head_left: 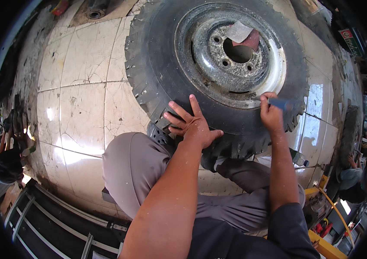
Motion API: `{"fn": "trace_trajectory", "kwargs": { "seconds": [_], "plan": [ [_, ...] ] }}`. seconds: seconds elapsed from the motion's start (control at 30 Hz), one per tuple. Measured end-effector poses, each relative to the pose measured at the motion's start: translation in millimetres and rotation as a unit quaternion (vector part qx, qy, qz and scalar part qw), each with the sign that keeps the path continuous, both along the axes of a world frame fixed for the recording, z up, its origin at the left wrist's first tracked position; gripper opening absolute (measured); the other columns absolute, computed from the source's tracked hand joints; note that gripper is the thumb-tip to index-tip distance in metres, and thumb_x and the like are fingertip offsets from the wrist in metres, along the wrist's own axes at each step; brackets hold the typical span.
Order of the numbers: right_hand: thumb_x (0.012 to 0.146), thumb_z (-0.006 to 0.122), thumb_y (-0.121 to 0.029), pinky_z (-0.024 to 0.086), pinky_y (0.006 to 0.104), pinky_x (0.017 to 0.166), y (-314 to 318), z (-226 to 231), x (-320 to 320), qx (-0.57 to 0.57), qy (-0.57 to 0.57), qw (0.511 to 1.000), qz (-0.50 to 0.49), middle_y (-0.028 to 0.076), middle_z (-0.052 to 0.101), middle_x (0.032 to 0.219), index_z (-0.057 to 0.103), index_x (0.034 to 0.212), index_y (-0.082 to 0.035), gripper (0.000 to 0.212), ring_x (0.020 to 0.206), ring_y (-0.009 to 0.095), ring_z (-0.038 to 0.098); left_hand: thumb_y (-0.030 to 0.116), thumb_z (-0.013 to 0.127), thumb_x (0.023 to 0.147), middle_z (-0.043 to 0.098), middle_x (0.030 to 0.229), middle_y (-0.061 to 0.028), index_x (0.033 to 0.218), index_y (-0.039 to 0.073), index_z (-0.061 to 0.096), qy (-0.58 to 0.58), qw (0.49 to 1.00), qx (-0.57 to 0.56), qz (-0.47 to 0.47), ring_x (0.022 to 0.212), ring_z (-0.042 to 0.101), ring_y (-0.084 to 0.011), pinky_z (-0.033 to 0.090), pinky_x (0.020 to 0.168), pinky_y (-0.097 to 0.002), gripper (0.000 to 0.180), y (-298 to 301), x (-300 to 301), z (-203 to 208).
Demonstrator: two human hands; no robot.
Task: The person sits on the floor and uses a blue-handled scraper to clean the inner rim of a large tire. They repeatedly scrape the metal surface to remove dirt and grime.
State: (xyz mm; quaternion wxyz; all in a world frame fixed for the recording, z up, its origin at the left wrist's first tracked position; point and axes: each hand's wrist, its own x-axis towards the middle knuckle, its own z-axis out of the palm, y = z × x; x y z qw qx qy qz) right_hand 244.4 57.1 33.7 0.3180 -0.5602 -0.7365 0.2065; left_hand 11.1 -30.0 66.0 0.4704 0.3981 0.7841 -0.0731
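Observation:
A large black tyre (159,64) lies flat on the floor in front of me, mounted on a worn steel wheel rim (205,73). My left hand (196,129) rests with fingers spread on the tyre's near sidewall. In my right hand (271,113) is a blue-handled tool (281,103), blurred, its narrow end at the rim's near right edge; its exact kind cannot be made out. Bare, whitish metal shows along the rim's right side, while the rest looks dark and flaky. Two pieces of sandpaper, one grey (238,32) and one red (251,40), lie over the hub hole.
Cracked cream tiles (82,64) surround the tyre. A plastic bottle (299,158) lies right of my legs, near a yellow metal frame (321,241). A black rack with metal rails (58,224) stands at lower left. Other people (8,164) are at both sides.

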Motion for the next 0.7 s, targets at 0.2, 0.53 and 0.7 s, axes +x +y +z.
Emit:
{"fn": "trace_trajectory", "kwargs": {
  "seconds": [0.2,0.53,0.7],
  "plan": [
    [0.093,0.059,-0.012,0.045,0.0354,0.063,1.9,6.8,-0.9,-0.022,0.052,0.997,-0.042,0.011,0.058,0.072,0.059,0.092,0.0,0.012,0.066,0.023,0.057,0.052,0.085,0.065,-0.04,0.139,-0.0378,0.148,0.017,-0.027,0.003,1.0,-0.01,0.0,0.129,-0.029,-0.0636,0.013,0.107,-0.0714,0.144,0.0,-0.8,5.6],
    [0.093,0.059,-0.01,0.046,0.0317,0.065,3.8,13.9,-4.4,-0.026,0.004,1.0,-0.01,0.011,0.061,0.078,0.059,0.091,0.0,0.01,0.07,0.019,0.06,0.052,0.085,0.065,-0.04,0.139,-0.0381,0.148,0.017,-0.027,0.01,1.0,-0.011,0.0,0.129,-0.028,-0.0641,0.016,0.106,-0.0711,0.144,-1.5,-1.0,2.2],
    [0.093,0.059,-0.008,0.047,0.0301,0.067,-3.6,-1.1,-0.9,0.044,-0.04,0.998,0.029,0.009,0.062,0.081,0.058,0.091,-0.001,0.007,0.073,0.017,0.06,0.051,0.085,0.065,-0.041,0.138,-0.0375,0.148,0.018,-0.027,0.001,1.0,-0.024,-0.007,0.128,-0.029,-0.0639,0.015,0.107,-0.0711,0.144,2.7,1.2,7.0]
  ]
}}
